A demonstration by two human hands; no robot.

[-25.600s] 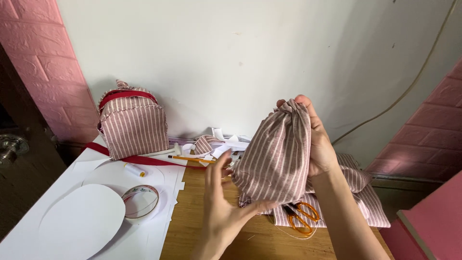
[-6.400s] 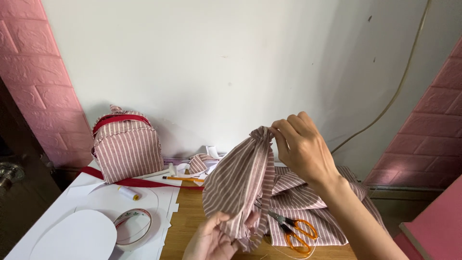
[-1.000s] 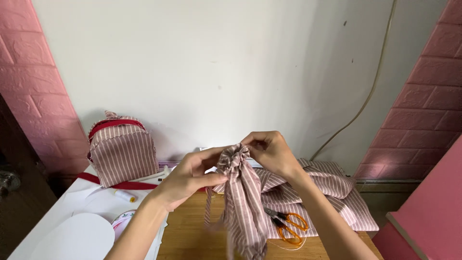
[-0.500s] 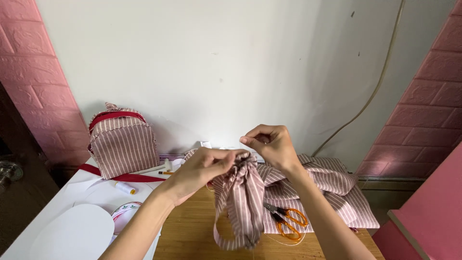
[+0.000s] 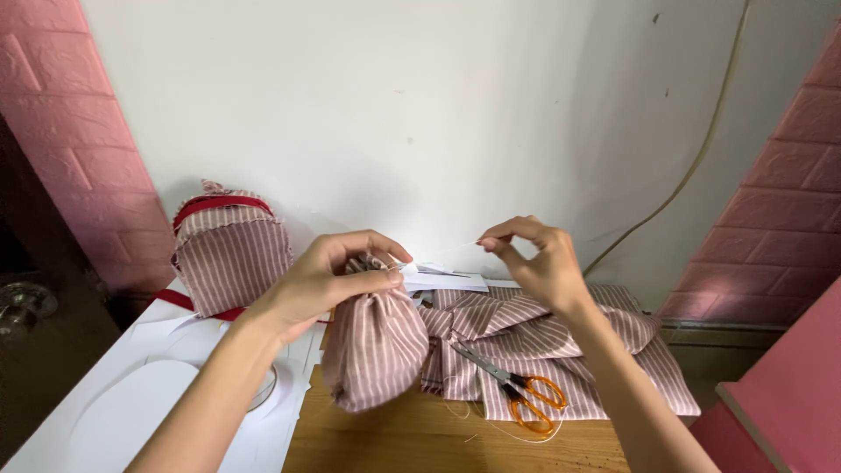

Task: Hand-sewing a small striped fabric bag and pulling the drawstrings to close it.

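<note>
The striped drawstring pouch (image 5: 375, 346) hangs just above the tabletop (image 5: 412, 438), its gathered neck pinched shut by the left hand (image 5: 328, 280) so the gathers hold. Right of the pouch, the right hand (image 5: 534, 263) pinches a thin thread taut, above orange-handled scissors (image 5: 517, 390).

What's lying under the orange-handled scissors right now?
The scissors lie mostly on loose striped fabric, with the handle tips over the wooden tabletop. Thin thread trails beside them. Whatever is beneath the fabric is covered.
</note>
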